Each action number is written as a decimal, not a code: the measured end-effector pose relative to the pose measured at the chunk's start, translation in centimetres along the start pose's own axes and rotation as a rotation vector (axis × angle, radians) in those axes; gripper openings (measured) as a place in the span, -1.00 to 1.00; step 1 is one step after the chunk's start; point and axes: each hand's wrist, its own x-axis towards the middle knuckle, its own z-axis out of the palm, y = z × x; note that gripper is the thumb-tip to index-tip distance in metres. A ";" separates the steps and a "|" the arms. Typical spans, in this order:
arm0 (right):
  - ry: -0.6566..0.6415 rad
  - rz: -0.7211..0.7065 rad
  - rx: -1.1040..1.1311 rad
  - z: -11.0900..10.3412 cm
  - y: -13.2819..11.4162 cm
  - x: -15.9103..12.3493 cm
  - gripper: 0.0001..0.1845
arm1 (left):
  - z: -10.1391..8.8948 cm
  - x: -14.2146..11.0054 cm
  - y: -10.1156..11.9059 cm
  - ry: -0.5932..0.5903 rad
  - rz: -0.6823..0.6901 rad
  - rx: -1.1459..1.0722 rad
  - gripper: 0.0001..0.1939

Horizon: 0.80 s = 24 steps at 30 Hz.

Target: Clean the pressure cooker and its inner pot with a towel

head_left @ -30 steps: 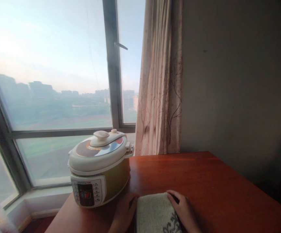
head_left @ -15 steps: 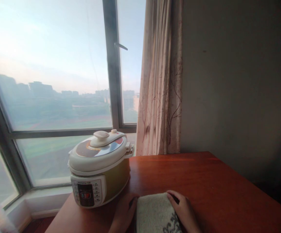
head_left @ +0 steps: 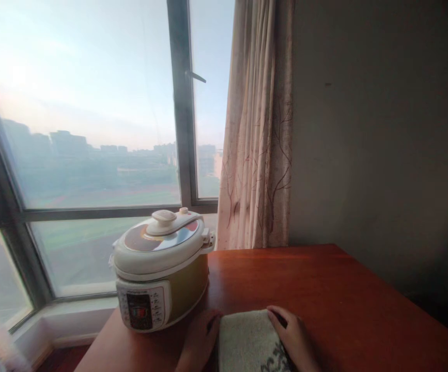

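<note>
A folded towel (head_left: 247, 341), pale grey-green with a dark curling pattern near its lower right, lies at the bottom middle of the view. Its near end runs out of the picture. My left hand (head_left: 200, 338) is closed at its far left corner, fingers in shadow against the edge. At the far right corner, my right hand (head_left: 291, 333) pinches the cloth between thumb and fingers. Just beyond my left hand stands a white and olive-green electric pressure cooker (head_left: 161, 274), its lid on and its button panel facing me.
Everything rests on a reddish-brown wooden table (head_left: 348, 305). Behind the cooker is a large window (head_left: 92, 170) with a dark frame. A pale curtain (head_left: 255, 155) with a branch pattern hangs beside it. A grey wall (head_left: 363, 155) fills the right side.
The camera view has shifted slightly, so the scene sits a little farther right. Both hands stay at the towel's corners with no clear movement of the cloth.
</note>
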 end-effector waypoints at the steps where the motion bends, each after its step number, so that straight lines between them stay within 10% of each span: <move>1: 0.000 0.004 -0.004 0.0 0.0 0.0 -0.44 | 0.1 0.0 -0.1 0.004 0.001 -0.008 -0.64; 24: -0.021 0.023 0.008 0.2 0.7 0.3 -0.51 | 0.2 0.2 -0.3 -0.008 0.020 -0.021 -0.63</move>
